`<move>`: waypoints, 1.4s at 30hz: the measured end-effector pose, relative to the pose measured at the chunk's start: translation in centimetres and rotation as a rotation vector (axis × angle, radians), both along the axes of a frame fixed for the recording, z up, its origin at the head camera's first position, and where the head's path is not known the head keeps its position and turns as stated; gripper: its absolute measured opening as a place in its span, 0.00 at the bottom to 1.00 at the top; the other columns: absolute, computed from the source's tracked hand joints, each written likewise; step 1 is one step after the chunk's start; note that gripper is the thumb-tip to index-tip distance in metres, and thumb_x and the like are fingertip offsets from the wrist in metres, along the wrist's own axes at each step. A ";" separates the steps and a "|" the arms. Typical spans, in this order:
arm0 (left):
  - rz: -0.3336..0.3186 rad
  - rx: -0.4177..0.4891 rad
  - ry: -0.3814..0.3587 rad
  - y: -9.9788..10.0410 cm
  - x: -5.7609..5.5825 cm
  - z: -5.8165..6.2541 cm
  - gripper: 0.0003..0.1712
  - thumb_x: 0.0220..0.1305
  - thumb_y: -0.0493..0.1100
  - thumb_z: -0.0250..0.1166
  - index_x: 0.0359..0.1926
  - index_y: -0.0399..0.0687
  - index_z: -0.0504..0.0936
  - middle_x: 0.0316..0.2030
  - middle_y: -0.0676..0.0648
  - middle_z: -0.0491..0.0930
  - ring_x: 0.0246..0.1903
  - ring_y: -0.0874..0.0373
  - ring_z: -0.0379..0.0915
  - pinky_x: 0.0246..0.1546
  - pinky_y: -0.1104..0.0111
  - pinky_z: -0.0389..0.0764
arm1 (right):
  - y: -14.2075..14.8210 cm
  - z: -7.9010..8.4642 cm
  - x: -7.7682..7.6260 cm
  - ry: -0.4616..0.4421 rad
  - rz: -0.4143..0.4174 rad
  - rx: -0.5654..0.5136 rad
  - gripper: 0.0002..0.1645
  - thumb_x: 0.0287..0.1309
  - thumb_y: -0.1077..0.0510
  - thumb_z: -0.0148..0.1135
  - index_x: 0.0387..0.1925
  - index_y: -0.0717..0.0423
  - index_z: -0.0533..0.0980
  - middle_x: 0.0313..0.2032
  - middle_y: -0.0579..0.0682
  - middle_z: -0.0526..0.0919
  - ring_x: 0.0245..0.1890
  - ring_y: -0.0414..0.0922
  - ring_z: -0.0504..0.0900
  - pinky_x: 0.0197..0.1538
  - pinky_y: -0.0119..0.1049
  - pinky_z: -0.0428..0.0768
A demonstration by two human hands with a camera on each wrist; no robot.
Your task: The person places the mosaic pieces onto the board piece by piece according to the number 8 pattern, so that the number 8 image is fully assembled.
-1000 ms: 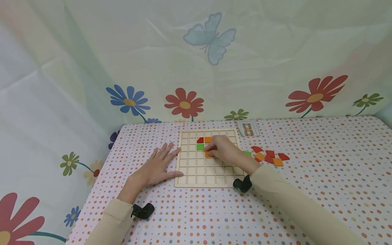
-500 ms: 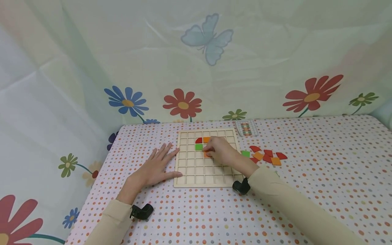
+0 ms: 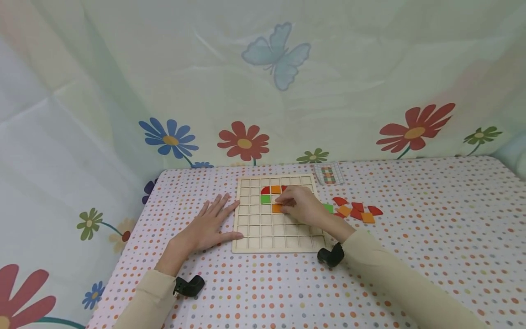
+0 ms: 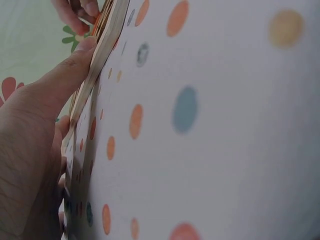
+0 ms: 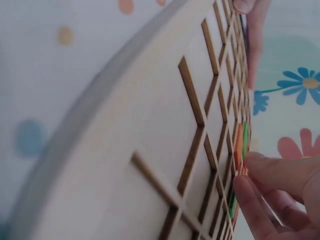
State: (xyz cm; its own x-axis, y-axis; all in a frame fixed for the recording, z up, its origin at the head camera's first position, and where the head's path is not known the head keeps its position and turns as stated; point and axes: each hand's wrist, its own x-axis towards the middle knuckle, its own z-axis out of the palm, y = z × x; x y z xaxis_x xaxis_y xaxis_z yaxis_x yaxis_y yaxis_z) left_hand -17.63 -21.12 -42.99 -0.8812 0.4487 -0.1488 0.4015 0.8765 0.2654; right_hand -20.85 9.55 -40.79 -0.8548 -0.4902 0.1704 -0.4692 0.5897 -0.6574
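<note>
A wooden grid board point(image 3: 250, 228) lies on the table in the head view. My left hand point(image 3: 205, 226) is spread flat beside it, thumb and a fingertip at the board's left edge; the thumb point(image 4: 72, 70) touches that edge in the left wrist view. My right hand point(image 3: 302, 205) is over the board, finger and thumb pinching what looks like a small orange tile, mostly hidden by the fingertips point(image 5: 250, 192). Around it in the grid sit a red quarter-round tile point(image 3: 265, 190), an orange square tile point(image 3: 276, 189), a green tile point(image 3: 265, 198) and another orange tile point(image 3: 277, 208).
Right of the board lie loose pieces: a green tile point(image 3: 328, 208), several red quarter-rounds point(image 3: 375, 210) and orange squares point(image 3: 367, 218). A pattern card point(image 3: 329, 173) lies behind the board's far right corner. A flowered curtain point(image 3: 197, 91) hangs behind the table.
My right hand has shifted slightly rightward relative to the board, and a red piece now shows beyond its knuckles. The left hand stays in place. The head view has shifted a little.
</note>
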 end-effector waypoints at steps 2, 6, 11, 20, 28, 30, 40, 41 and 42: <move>0.002 0.005 -0.003 -0.1 0.1 0.0 0.56 0.67 0.77 0.58 0.85 0.56 0.52 0.84 0.42 0.40 0.83 0.42 0.32 0.81 0.43 0.39 | 0.9 0.2 0.5 -0.008 -0.006 -0.032 0.10 0.61 0.72 0.71 0.45 0.66 0.88 0.40 0.54 0.87 0.40 0.50 0.86 0.47 0.43 0.88; 0.005 0.002 -0.009 -0.1 0.3 -0.2 0.56 0.67 0.77 0.57 0.85 0.57 0.51 0.84 0.42 0.40 0.83 0.43 0.31 0.81 0.44 0.38 | 3.5 0.9 2.3 0.010 -0.018 -0.022 0.10 0.60 0.72 0.72 0.44 0.65 0.87 0.41 0.54 0.87 0.40 0.49 0.86 0.46 0.44 0.88; 0.011 -0.009 -0.010 -0.2 0.4 -0.4 0.56 0.67 0.78 0.57 0.85 0.57 0.51 0.84 0.42 0.40 0.83 0.43 0.31 0.81 0.44 0.38 | 7.1 0.9 4.6 0.068 -0.054 0.087 0.13 0.56 0.70 0.76 0.44 0.57 0.89 0.43 0.49 0.87 0.42 0.47 0.84 0.43 0.42 0.83; 0.017 -0.015 -0.014 -0.3 0.4 -0.3 0.57 0.67 0.78 0.57 0.85 0.57 0.50 0.84 0.42 0.40 0.83 0.43 0.31 0.81 0.44 0.38 | 9.9 0.6 6.2 0.031 -0.098 0.130 0.16 0.52 0.68 0.79 0.44 0.60 0.88 0.43 0.50 0.87 0.39 0.45 0.83 0.38 0.36 0.83; 0.019 -0.005 -0.009 -0.3 0.3 -0.2 0.57 0.66 0.78 0.57 0.85 0.58 0.50 0.84 0.43 0.39 0.83 0.44 0.31 0.81 0.44 0.37 | 8.7 0.6 5.9 0.061 -0.123 0.168 0.18 0.52 0.68 0.80 0.46 0.65 0.87 0.42 0.53 0.87 0.39 0.47 0.85 0.37 0.37 0.85; 0.017 -0.011 -0.010 -0.3 0.2 -0.2 0.57 0.66 0.78 0.56 0.85 0.59 0.50 0.84 0.44 0.38 0.83 0.45 0.30 0.81 0.45 0.37 | 8.4 0.6 5.7 0.068 -0.132 0.182 0.18 0.51 0.69 0.80 0.46 0.65 0.87 0.42 0.53 0.87 0.37 0.46 0.85 0.36 0.35 0.84; -0.003 0.014 0.001 -0.2 0.0 0.0 0.55 0.68 0.76 0.58 0.85 0.56 0.52 0.84 0.41 0.40 0.83 0.43 0.32 0.81 0.43 0.38 | 8.7 0.5 4.7 0.046 -0.116 0.166 0.18 0.50 0.70 0.80 0.45 0.63 0.87 0.39 0.51 0.88 0.37 0.46 0.84 0.40 0.42 0.85; -0.003 0.013 0.001 -0.2 0.0 0.0 0.55 0.68 0.76 0.58 0.85 0.56 0.52 0.84 0.41 0.41 0.83 0.43 0.32 0.81 0.43 0.38 | 8.7 0.5 4.6 0.032 -0.114 0.159 0.18 0.50 0.71 0.79 0.45 0.63 0.87 0.39 0.51 0.88 0.37 0.46 0.85 0.40 0.42 0.85; -0.002 0.010 0.000 -0.2 0.0 -0.1 0.55 0.68 0.76 0.58 0.85 0.56 0.52 0.84 0.42 0.40 0.83 0.43 0.32 0.81 0.43 0.38 | 8.8 0.5 4.5 0.017 -0.114 0.154 0.18 0.50 0.71 0.79 0.45 0.63 0.87 0.39 0.51 0.88 0.37 0.46 0.85 0.40 0.42 0.85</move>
